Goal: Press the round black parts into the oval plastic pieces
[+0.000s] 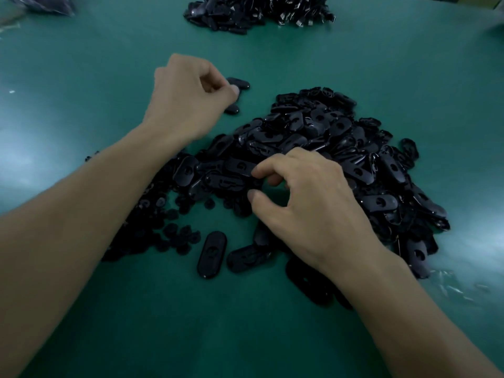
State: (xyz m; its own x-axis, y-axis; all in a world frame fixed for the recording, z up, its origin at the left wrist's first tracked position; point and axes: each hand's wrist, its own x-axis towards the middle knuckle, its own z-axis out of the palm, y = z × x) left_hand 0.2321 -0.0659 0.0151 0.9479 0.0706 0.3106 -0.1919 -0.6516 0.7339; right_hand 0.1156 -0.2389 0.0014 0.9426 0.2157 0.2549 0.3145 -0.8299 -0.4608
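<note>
A big heap of oval black plastic pieces [335, 148] lies at centre right on the green table [81, 64]. Small round black parts [166, 236] are piled under my left forearm. My left hand [188, 96] is beyond the heap with its fingers curled; a fingertip touches a lone oval piece [240, 83], and a second oval [232, 109] lies half hidden under the hand. Whether it grips anything I cannot tell. My right hand [302, 195] hovers at the heap's near edge, thumb and forefinger spread apart, the forefinger tip against an oval piece [240, 167].
Three loose ovals lie near me: one upright-lying [212, 254], one beside it [249, 258], one under my right wrist [308, 286]. A second dark heap [259, 10] sits at the far edge. A plastic bag [41, 4] is far left; clear plastic scraps [458, 289] lie right.
</note>
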